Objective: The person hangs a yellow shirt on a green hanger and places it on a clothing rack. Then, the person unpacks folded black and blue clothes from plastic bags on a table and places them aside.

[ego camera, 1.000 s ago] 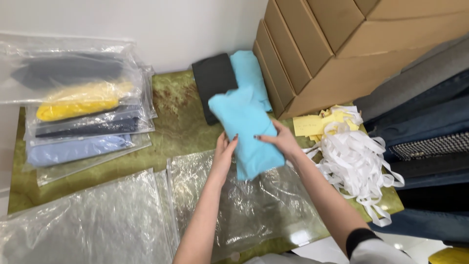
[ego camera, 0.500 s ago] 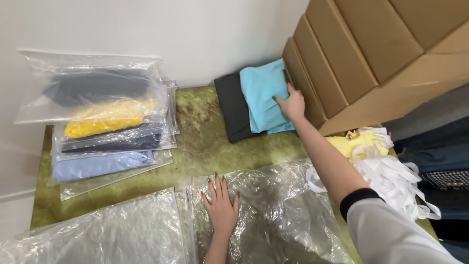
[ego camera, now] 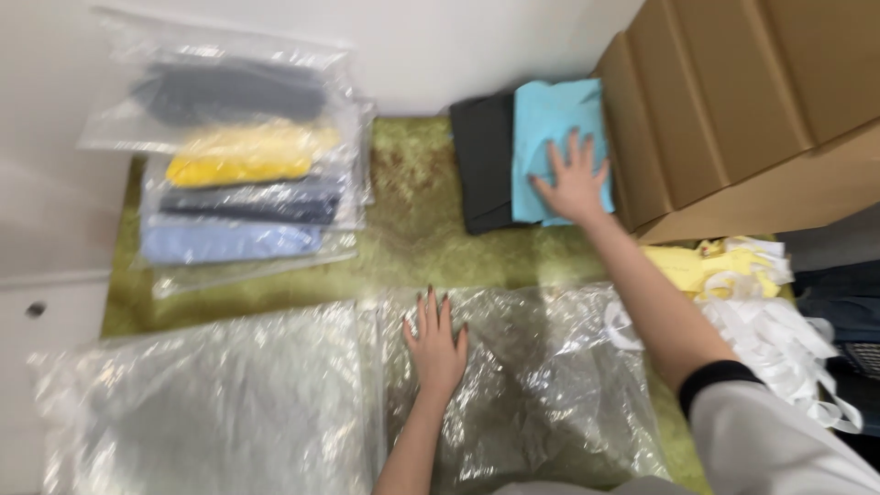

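My right hand [ego camera: 575, 181] lies flat, fingers spread, on a folded light blue garment [ego camera: 554, 128] that rests on a dark grey folded garment [ego camera: 483, 160] at the far side of the green mat [ego camera: 417, 220]. My left hand [ego camera: 435, 344] presses palm down, fingers apart, on an empty clear plastic bag [ego camera: 541, 385] near me. Neither hand grips anything.
Several bagged folded garments [ego camera: 243, 183] are stacked at the left: dark grey, yellow, navy, pale blue. Another clear bag [ego camera: 211, 403] lies at the near left. Cardboard boxes [ego camera: 742, 101] lean at the right. Yellow cloth [ego camera: 692, 266] and white straps [ego camera: 775, 330] sit beside my right arm.
The blue garment went from both hands over the bag to the dark pile at the back. My right hand now lies flat on it; my left hand rests on the bag.
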